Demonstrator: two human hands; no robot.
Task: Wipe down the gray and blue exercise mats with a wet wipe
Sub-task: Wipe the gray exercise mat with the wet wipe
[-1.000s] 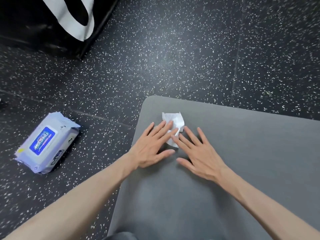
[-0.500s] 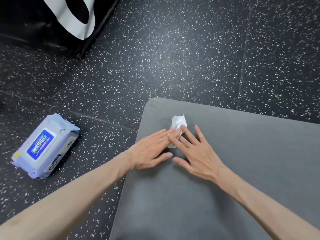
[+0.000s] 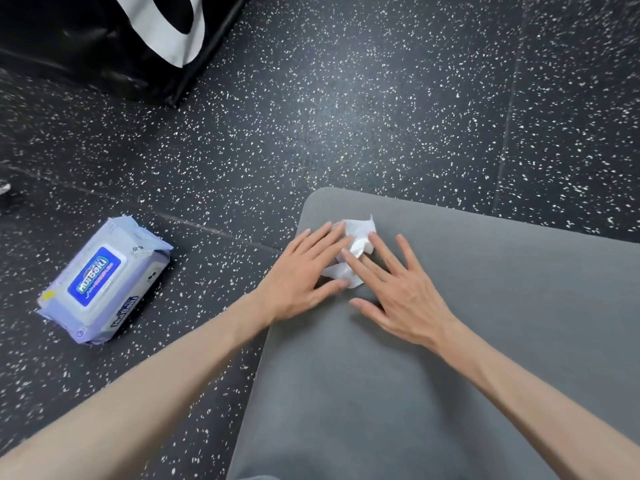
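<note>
Both the left hand (image 3: pixel 304 271) and the right hand (image 3: pixel 398 289) lie flat with fingers spread, pressing the crumpled white wet wipe (image 3: pixel 356 251) near the corner of the gray foam exercise mat (image 3: pixel 485 306), so wiping seems just beginning and next calls for long strokes.

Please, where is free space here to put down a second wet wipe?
The gray exercise mat is bare right of the right hand and below both forearms. The speckled black floor is open beyond the mat. Crowded: the mat's corner, where both hands press the white wipe, left hand included.
</note>
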